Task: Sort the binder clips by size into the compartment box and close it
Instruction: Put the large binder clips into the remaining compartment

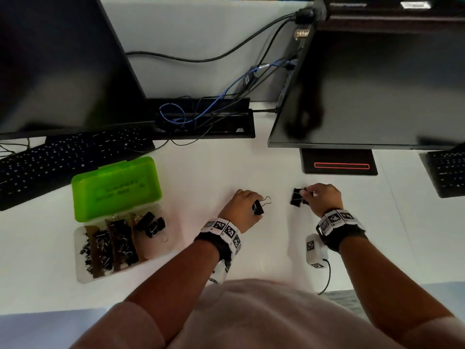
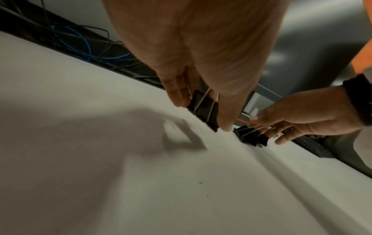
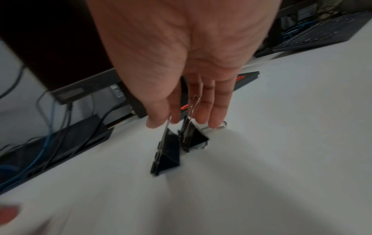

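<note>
My left hand (image 1: pixel 247 206) pinches a large black binder clip (image 1: pixel 258 207) between thumb and fingers just above the white desk; the same clip (image 2: pixel 204 110) fills the left wrist view. My right hand (image 1: pixel 319 197) holds the wire handles of two large black binder clips (image 1: pixel 297 197), which hang close to the desk (image 3: pixel 171 152). The compartment box (image 1: pixel 83 253) stands at the left with its green lid (image 1: pixel 115 188) raised. Its clear base holds several black clips of different sizes, split by brown dividers.
A black keyboard (image 1: pixel 63 159) lies behind the box. Two dark monitors (image 1: pixel 377 96) stand at the back, with a cable tray and blue cables (image 1: pixel 201 114) between them. A second keyboard (image 1: pixel 448 172) is at the far right. A small white device (image 1: pixel 315 250) lies near my right wrist.
</note>
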Action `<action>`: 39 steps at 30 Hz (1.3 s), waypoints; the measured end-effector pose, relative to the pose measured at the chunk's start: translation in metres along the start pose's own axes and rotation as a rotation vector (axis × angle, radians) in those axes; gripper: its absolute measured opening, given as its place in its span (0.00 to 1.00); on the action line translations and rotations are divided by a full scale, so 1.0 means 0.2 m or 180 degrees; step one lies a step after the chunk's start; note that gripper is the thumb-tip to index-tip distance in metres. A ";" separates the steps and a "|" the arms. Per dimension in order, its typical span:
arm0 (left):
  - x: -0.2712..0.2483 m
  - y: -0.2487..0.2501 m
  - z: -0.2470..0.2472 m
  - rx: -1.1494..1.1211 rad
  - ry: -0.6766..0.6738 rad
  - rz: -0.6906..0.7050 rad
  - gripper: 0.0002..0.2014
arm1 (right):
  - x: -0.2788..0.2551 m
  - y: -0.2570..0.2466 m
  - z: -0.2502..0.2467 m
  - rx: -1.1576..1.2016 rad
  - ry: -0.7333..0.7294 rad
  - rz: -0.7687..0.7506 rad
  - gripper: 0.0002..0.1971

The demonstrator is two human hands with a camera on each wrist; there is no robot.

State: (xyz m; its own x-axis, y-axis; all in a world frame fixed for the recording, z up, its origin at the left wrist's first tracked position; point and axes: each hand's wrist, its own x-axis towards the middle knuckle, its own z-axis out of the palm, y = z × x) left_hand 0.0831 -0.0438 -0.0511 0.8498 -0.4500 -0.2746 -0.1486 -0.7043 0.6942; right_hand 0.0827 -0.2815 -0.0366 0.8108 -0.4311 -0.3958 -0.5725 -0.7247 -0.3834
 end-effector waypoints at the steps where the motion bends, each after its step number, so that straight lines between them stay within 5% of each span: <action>1: 0.00 0.01 0.01 0.0001 -0.0029 -0.0001 0.23 | -0.02 0.00 0.02 -0.0008 -0.0011 -0.0014 0.17; 13: -0.11 -0.07 0.00 -0.0067 0.0104 -0.0100 0.22 | -0.21 -0.16 0.09 0.0629 -0.0181 -0.0180 0.08; 22: -0.48 -0.32 -0.30 -0.0185 0.1065 -0.0181 0.23 | -0.46 -0.65 0.29 0.1258 -0.0831 -0.0647 0.05; 26: -0.73 -0.47 -0.44 -0.0085 0.1567 -0.0539 0.22 | -0.63 -0.87 0.42 0.1493 -0.1333 -0.0727 0.05; 39: -1.06 -0.65 -0.42 0.0243 0.1366 -0.1243 0.28 | -0.85 -1.16 0.64 0.0646 -0.1881 -0.0871 0.07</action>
State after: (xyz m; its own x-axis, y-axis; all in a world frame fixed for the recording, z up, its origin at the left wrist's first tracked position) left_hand -0.0352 0.1889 -0.0264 0.9754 0.1024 -0.1954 0.1944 -0.8179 0.5415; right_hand 0.0628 0.0287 0.0116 0.7602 0.1610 -0.6294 -0.4145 -0.6258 -0.6607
